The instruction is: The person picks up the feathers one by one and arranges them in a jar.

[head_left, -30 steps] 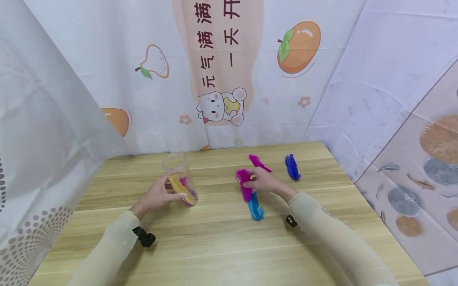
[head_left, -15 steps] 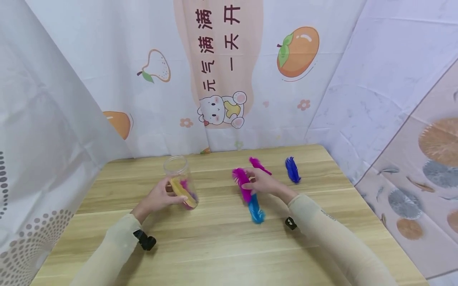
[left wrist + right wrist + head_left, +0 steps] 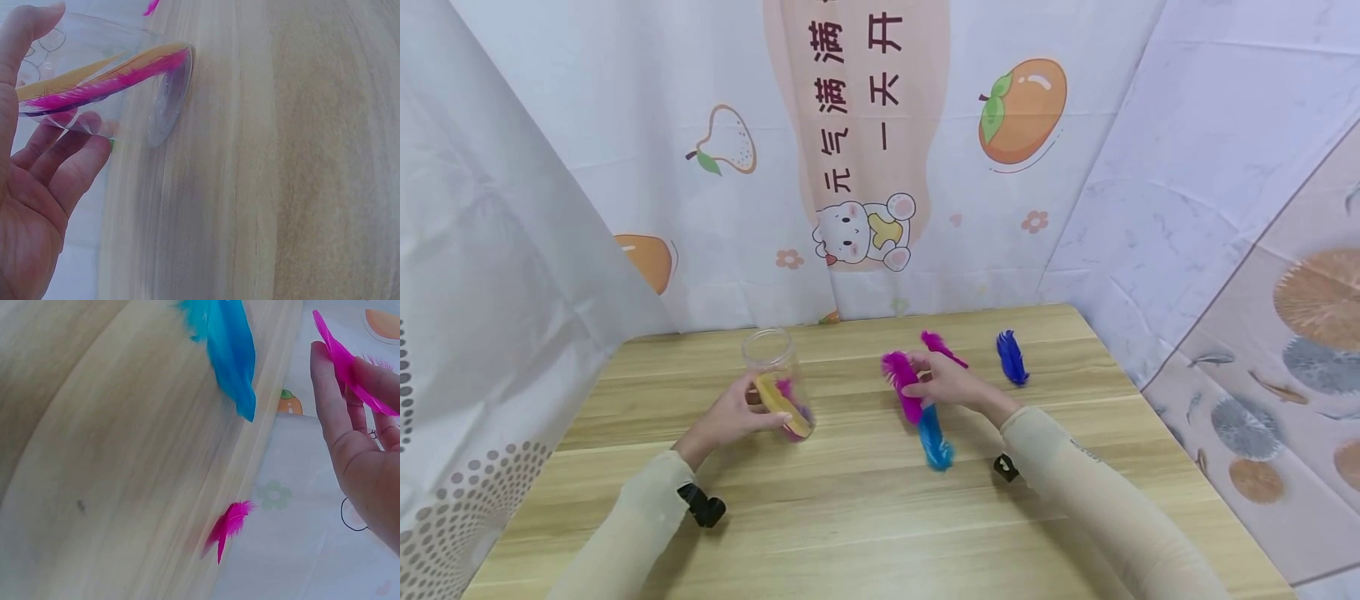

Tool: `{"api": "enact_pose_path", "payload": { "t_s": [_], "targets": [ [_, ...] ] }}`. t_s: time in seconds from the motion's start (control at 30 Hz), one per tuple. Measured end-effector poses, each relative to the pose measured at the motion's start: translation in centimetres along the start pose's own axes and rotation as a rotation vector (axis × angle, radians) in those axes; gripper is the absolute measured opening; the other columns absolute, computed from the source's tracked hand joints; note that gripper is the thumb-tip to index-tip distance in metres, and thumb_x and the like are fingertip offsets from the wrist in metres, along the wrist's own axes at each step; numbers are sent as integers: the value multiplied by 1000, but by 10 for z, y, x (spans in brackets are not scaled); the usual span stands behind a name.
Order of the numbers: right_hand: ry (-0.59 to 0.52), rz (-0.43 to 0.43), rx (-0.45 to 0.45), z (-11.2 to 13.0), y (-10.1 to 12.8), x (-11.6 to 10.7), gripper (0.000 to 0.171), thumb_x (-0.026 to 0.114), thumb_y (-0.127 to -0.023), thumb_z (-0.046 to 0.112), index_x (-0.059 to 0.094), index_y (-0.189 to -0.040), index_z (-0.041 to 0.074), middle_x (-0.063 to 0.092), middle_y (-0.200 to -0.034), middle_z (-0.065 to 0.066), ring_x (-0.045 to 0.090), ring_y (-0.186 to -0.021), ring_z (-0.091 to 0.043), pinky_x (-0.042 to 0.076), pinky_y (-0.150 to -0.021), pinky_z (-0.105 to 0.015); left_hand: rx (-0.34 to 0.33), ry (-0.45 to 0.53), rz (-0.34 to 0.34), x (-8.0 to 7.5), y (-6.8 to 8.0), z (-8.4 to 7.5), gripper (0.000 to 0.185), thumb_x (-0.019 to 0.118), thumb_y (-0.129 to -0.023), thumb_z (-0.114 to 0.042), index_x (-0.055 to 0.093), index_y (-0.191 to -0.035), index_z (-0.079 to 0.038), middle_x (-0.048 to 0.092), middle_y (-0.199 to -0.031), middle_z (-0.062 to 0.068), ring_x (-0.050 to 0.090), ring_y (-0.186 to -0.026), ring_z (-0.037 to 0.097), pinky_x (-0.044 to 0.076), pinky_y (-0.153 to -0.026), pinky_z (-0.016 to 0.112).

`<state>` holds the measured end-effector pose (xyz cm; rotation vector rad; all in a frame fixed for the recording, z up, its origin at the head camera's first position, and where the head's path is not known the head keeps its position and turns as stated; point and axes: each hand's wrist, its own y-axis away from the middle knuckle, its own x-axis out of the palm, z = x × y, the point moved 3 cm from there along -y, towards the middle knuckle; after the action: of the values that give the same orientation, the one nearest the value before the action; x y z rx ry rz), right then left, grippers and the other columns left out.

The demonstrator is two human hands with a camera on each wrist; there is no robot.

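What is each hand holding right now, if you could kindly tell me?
Left hand: closed around the clear jar, which has feathers inside.
Right hand: closed, pinching a magenta feather.

Wooden table, fruit-printed white curtain, grey-dotted cloth

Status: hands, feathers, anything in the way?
Left hand gripping jar, feathers inside. Right hand pinching pink feather, above table. Nothing visible between that feather and jar.
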<state>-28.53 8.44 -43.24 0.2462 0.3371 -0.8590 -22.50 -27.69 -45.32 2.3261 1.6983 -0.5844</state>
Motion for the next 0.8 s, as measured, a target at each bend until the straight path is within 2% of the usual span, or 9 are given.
{"api": "enact_pose_path", "payload": {
  "t_s": [0.33, 0.57, 0.8],
  "targets": [
    [-3, 16, 5, 5, -4, 1, 37, 70, -96, 5, 60, -132, 8, 64, -114, -12, 68, -96, -26, 61, -76, -44, 20, -10, 3, 0, -1, 0, 77, 85, -83, -14, 41, -144, -2, 59, -127, 21, 65, -109, 35, 57, -90, 37],
    [-45, 29, 4, 11, -4, 3, 40, 68, -97, 7, 57, -136, 5, 65, -113, -14, 69, -93, -28, 58, -82, -54, 10, 1, 5, 0, -1, 0, 76, 85, -83, -13, 40, -144, -2, 58, -128, 22, 64, -110, 35, 57, -90, 37],
    [-67, 44, -20, 18, -8, 4, 32, 68, -99, 14, 62, -130, 8, 66, -115, -12, 68, -101, -26, 59, -84, -41, 24, -17, 1, 0, 0, -2, 74, 84, -84, -11, 43, -144, -2, 59, -128, 21, 65, -108, 32, 56, -91, 39]
  ]
}}
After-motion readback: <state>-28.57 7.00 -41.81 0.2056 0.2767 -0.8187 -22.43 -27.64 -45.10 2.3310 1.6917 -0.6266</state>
